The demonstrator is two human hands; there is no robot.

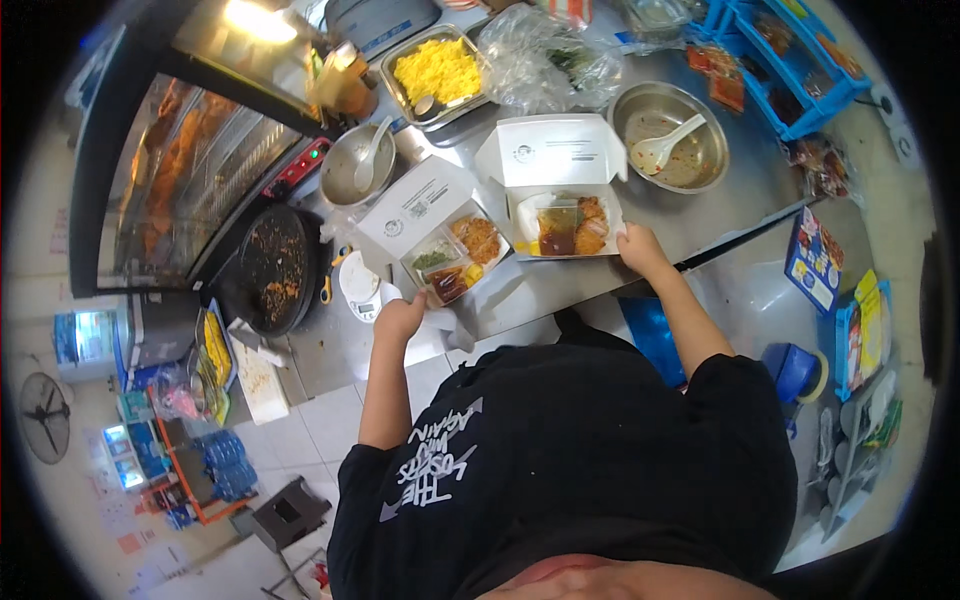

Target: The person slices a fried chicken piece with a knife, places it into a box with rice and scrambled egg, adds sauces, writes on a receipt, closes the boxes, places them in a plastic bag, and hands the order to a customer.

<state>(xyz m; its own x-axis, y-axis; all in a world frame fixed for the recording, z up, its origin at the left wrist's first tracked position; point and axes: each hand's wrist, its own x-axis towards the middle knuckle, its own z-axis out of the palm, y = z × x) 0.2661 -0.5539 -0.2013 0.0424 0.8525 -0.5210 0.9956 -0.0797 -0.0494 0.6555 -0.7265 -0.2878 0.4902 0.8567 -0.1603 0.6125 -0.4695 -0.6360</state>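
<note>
Two white cardboard meal boxes stand with lids raised on the steel counter. My right hand (636, 246) grips the front right corner of the right box (534, 202), which holds fried chicken (590, 234), something white and a clear sauce packet (558, 227). At the lower left corner of the left box (412, 271) is my left hand (403, 315), its thumb by the wall and white paper or cloth beside it; its grip is partly hidden. That box holds breaded chicken (475, 239), chopped greens (432, 259), a sauce packet (448, 284) and yellow pieces.
Steel bowls with white spoons stand left (352, 187) and right (712, 161) of the boxes. Behind is a tray of yellow food (437, 71). A kitchen scale (360, 289), scissors (327, 289), a black pan (262, 300) and a glass food warmer (187, 180) are at left.
</note>
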